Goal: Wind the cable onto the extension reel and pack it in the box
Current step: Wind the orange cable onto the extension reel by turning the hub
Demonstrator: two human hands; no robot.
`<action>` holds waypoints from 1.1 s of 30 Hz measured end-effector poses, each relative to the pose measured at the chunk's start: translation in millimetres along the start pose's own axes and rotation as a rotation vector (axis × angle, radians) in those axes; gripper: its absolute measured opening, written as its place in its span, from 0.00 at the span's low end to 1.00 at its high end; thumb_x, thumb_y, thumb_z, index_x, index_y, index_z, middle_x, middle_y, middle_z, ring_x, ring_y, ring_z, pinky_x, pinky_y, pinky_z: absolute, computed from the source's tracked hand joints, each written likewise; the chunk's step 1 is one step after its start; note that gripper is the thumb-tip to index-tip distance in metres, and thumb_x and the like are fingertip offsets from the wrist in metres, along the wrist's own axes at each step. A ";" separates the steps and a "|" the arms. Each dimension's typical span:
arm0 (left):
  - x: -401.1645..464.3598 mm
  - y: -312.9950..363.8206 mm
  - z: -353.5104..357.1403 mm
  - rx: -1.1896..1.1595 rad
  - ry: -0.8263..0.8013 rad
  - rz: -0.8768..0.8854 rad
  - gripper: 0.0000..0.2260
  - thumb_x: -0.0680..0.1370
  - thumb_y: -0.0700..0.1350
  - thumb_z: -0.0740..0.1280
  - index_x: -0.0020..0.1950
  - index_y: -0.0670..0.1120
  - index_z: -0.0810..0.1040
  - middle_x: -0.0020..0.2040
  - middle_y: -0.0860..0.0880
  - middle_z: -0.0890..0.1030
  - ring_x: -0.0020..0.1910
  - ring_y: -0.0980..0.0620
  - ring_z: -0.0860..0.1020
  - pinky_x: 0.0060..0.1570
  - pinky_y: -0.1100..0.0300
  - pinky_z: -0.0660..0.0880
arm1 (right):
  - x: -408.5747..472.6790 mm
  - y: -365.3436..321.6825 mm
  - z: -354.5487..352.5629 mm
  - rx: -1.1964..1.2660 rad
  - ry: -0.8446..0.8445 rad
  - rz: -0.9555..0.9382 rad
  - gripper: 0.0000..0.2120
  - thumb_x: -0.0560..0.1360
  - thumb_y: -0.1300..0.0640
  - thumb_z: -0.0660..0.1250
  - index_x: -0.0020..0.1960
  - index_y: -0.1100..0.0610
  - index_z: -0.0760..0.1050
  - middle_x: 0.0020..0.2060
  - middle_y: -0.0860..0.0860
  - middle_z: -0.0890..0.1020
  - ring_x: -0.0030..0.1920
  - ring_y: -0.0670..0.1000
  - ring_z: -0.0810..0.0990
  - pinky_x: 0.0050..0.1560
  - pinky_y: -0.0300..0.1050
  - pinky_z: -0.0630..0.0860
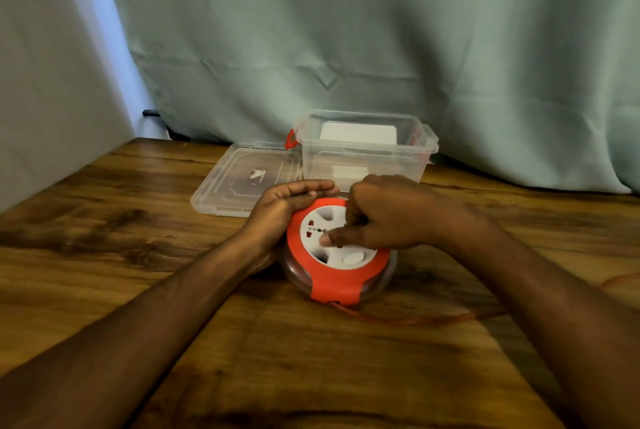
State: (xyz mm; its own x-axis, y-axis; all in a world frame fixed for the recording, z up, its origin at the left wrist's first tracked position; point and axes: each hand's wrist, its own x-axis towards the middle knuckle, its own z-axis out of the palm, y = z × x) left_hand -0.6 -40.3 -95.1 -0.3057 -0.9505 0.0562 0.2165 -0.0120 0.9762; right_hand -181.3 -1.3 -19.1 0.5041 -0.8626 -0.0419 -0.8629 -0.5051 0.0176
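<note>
A round orange and white extension reel (pixel 337 252) lies flat on a wooden bench (pixel 138 220), its socket face turned up and tilted slightly toward the viewer, with its orange cable (pixel 415 319) leaving the near edge and trailing away to the right across the bench. The left hand (pixel 284 212) cups the reel's left and far rim with fingers curled round it, while the right hand (pixel 377 220) rests on top, its curled fingers pinching at the white centre face. Just behind the reel stands a clear plastic box (pixel 363 151), open, and its clear lid (pixel 239 179) lies flat to the reel's far left.
</note>
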 end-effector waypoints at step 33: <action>-2.1 0.1 -0.7 -0.006 -0.034 0.016 0.16 0.83 0.34 0.58 0.67 0.42 0.79 0.61 0.43 0.85 0.60 0.44 0.83 0.61 0.47 0.79 | -7.1 1.6 1.4 -0.078 0.030 -0.064 0.25 0.69 0.26 0.70 0.34 0.48 0.73 0.32 0.42 0.76 0.39 0.46 0.77 0.35 0.39 0.64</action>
State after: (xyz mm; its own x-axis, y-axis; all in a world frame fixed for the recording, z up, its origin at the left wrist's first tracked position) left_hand 0.7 -38.5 -95.3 -0.3335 -0.9394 0.0790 0.2274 0.0011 0.9738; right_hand -186.3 4.0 -20.2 0.5599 -0.8284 -0.0157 -0.8240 -0.5587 0.0940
